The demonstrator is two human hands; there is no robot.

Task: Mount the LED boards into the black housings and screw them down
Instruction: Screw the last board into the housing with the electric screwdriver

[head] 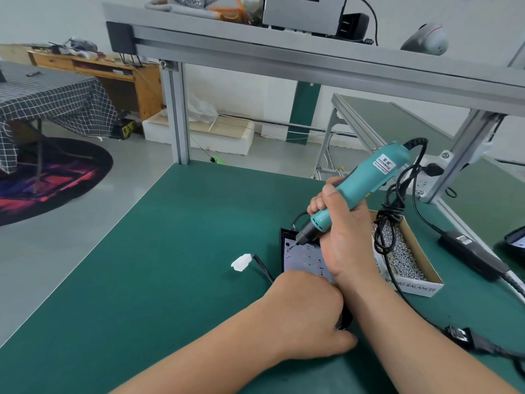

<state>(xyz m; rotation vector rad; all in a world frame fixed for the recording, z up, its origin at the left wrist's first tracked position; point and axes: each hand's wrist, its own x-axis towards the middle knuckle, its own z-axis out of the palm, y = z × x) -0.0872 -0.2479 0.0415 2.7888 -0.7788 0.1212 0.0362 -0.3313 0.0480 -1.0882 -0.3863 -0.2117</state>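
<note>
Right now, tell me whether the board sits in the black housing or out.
In: the board lies inside the rim of the black housing, with the screwdriver tip at its far corner.

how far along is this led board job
Done: the LED board sits in the black housing. In hand: the right hand holds the screwdriver, bit at the board's far left corner; the left hand rests on the near end. Left: other corners are hidden; screws wait in the box.
</note>
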